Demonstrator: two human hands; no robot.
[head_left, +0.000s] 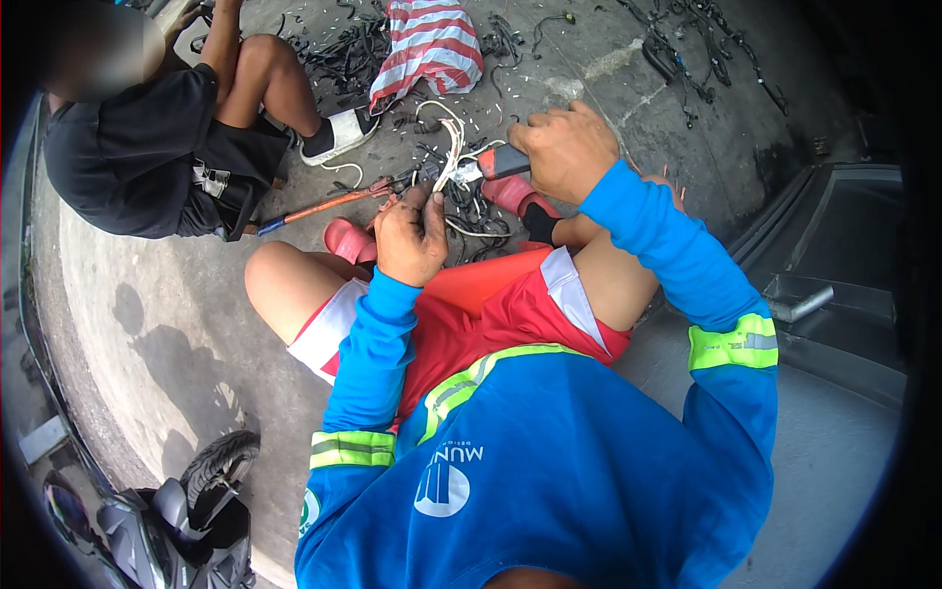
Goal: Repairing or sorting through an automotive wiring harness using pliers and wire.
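Observation:
My left hand [410,236] is closed in a pinch on a bundle of white cable [454,137], whose loose ends loop up and away from me. In my right hand [564,152] is a utility knife with a black-and-red handle [503,162]. Its pale metal end meets the cable just beyond my left fingers, though the exact contact is too small to make out. Dark wire scraps [476,211] lie on the ground under both hands, between my pink slippers [508,194]. A long-handled tool [324,206], orange with a blue end, rests to the left of my left hand.
At the upper left a person in black [137,167] sits low, a white sandal [339,135] toward me. Beyond my hands lies a red-and-white striped sack [429,49] among black wiring. A motorcycle [186,520] stands lower left; a grey metal structure [834,294] borders the right.

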